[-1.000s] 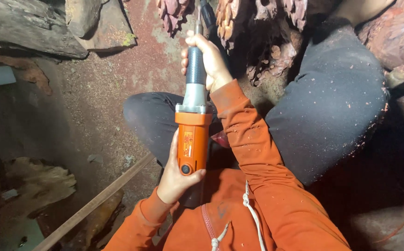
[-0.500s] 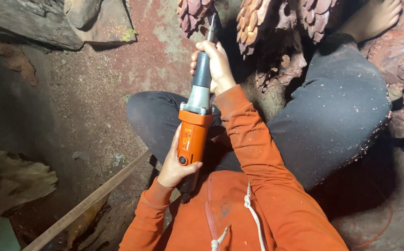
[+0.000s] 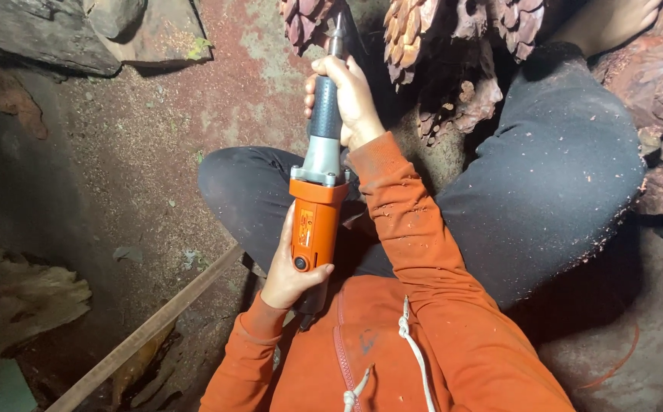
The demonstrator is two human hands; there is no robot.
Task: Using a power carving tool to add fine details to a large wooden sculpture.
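Left hand (image 3: 289, 275) grips the orange die grinder (image 3: 317, 206) body; right hand (image 3: 350, 99) wraps its neck. Bit tip is hidden against the carved wood (image 3: 415, 38).

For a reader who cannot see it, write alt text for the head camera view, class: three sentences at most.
A seated person in an orange hoodie holds an orange and grey die grinder with both hands, its tip against a carved wooden piece with scale-like shapes. The right hand grips the dark neck; the left hand cups the orange rear. A wooden strip lies on the reddish floor.
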